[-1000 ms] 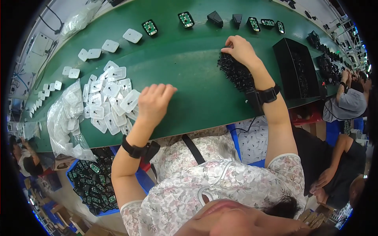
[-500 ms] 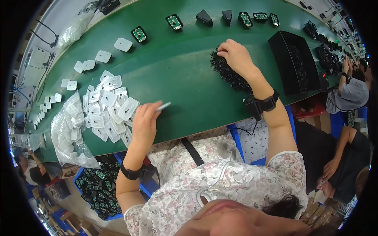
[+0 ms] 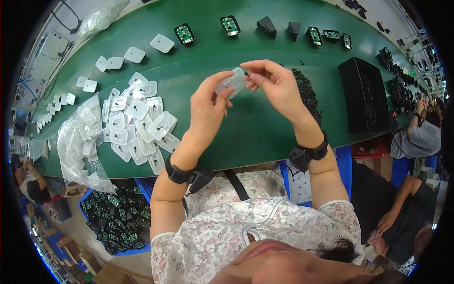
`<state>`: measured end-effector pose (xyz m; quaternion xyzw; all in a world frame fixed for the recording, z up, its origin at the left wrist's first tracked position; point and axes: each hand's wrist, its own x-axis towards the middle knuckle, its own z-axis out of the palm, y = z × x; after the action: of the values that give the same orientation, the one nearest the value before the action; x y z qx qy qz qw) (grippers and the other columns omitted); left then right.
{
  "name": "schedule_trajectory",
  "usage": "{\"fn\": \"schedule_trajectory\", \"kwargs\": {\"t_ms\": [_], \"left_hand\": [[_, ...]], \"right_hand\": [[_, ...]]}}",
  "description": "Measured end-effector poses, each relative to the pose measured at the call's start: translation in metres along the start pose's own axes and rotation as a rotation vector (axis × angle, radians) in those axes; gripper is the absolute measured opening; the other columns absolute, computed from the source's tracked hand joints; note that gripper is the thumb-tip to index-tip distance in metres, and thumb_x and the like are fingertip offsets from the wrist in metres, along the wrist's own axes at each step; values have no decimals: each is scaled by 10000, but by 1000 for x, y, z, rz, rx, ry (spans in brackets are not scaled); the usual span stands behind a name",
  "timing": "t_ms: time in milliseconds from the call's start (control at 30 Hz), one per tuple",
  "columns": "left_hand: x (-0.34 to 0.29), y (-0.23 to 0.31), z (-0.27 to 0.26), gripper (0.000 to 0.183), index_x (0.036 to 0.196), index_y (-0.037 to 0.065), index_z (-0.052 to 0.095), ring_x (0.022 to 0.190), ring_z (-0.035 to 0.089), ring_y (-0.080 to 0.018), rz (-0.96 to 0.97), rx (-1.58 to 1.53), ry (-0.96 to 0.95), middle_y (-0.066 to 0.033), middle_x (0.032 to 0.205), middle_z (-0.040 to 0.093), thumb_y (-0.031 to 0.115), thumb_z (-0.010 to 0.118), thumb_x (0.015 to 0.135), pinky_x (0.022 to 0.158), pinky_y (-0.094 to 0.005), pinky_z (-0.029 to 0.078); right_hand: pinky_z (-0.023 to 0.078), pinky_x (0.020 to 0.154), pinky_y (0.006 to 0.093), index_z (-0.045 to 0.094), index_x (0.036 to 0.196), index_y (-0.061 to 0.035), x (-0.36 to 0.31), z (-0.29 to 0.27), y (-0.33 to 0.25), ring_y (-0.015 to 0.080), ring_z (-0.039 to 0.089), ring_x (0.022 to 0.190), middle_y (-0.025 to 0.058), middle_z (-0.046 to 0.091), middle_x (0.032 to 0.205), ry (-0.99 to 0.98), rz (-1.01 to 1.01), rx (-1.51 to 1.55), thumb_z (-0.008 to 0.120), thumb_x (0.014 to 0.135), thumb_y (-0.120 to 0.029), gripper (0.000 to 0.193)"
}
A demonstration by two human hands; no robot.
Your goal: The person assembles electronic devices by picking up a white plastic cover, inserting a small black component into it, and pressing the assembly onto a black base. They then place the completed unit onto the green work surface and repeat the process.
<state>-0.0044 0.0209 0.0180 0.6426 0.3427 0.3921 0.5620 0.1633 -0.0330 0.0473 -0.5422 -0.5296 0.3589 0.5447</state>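
In front of me, above the green table, my left hand point(image 3: 207, 105) grips a translucent white plastic cover point(image 3: 236, 81) between thumb and fingers. My right hand point(image 3: 280, 90) is at the cover's right edge, its fingertips pinched on a small black part point(image 3: 246, 74) whose shape is mostly hidden. To the right of that hand lies a heap of small black parts point(image 3: 308, 94). A pile of similar white covers point(image 3: 138, 110), several with a black piece in the middle, spreads to the left of my left hand.
Along the far side runs a row of white covers point(image 3: 162, 43), black housings with green circuit boards point(image 3: 230, 26) and dark wedge-shaped housings point(image 3: 266, 27). A black box point(image 3: 353, 99) stands right, a clear plastic bag point(image 3: 78, 142) left. Below sits a blue bin of circuit boards point(image 3: 116, 215). Other people work nearby.
My right hand has left the black heap and come left to the cover. My left hand has raised the cover up and to the right, so both hands now meet at it.
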Motion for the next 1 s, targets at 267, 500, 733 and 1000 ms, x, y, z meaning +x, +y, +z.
{"fn": "schedule_trajectory", "kwargs": {"t_ms": [267,500,733,1000], "left_hand": [[-2,-6,1,165,980,38,610,539,570,-105,264,153,15,-62,841,578,-39,576,838,444,-225,436],[-8,7,-2,80,970,-4,571,477,554,-93,-191,-234,-55,-71,757,598,27,549,899,406,-215,411],[-9,9,1,160,1055,-35,524,665,630,-149,-147,-473,-49,-113,870,613,12,538,903,583,-235,514],[-10,1,2,128,1008,-67,525,789,633,-149,-205,-486,-67,-104,944,615,-5,544,898,758,-257,513]], "right_hand": [[469,674,234,555,1003,2,-7,20,3,107,566,752,44,586,898,-47,49,-18,585,868,-4,138],[467,570,278,612,866,-11,-12,20,10,176,570,707,99,574,848,52,-396,-433,666,748,57,146],[440,536,272,608,843,-21,-13,16,3,159,550,672,76,554,807,56,-441,-629,694,741,9,137],[367,541,211,581,791,-22,-15,23,10,63,430,609,2,495,774,119,-76,-244,643,815,-37,68]]}}
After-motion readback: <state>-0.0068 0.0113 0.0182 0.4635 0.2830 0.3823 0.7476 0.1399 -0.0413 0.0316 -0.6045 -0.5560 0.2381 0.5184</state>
